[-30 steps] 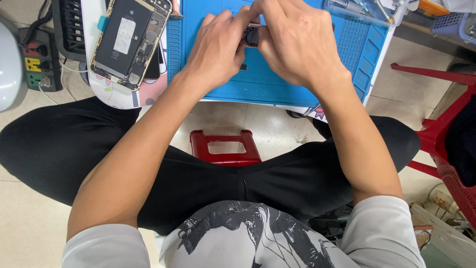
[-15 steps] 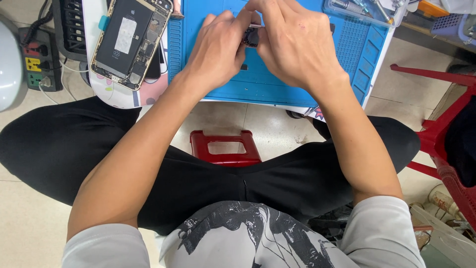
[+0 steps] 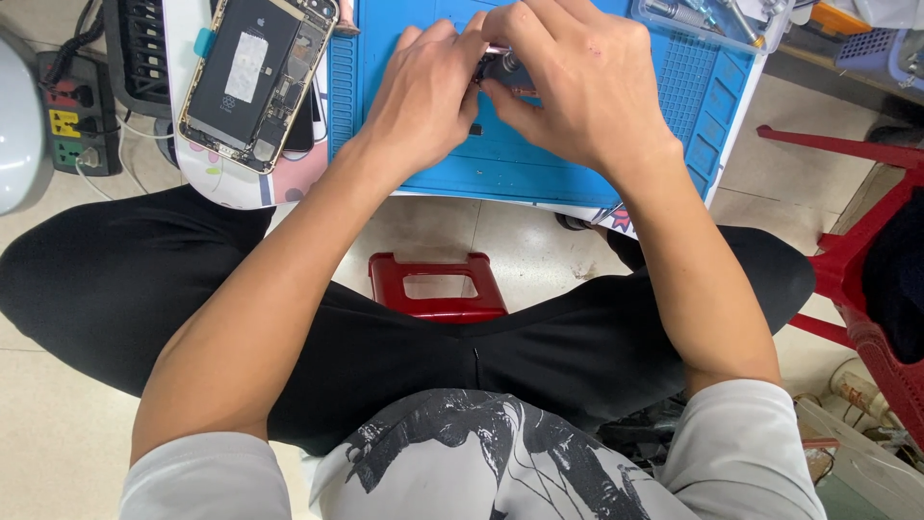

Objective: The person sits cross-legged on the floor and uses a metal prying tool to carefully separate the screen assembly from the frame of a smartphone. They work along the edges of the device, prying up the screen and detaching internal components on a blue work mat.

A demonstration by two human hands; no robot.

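Top centre of the frame, left hand (image 3: 423, 96) and right hand (image 3: 577, 87) both pinch a small dark part (image 3: 502, 67) above the blue mat (image 3: 539, 164); an opened phone (image 3: 255, 77) lies upper left.

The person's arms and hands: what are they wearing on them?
Both the left hand and the right hand are bare: no gloves, rings, watch or wristband show. The forearms are bare too. Short light grey sleeves cover only the upper arms.
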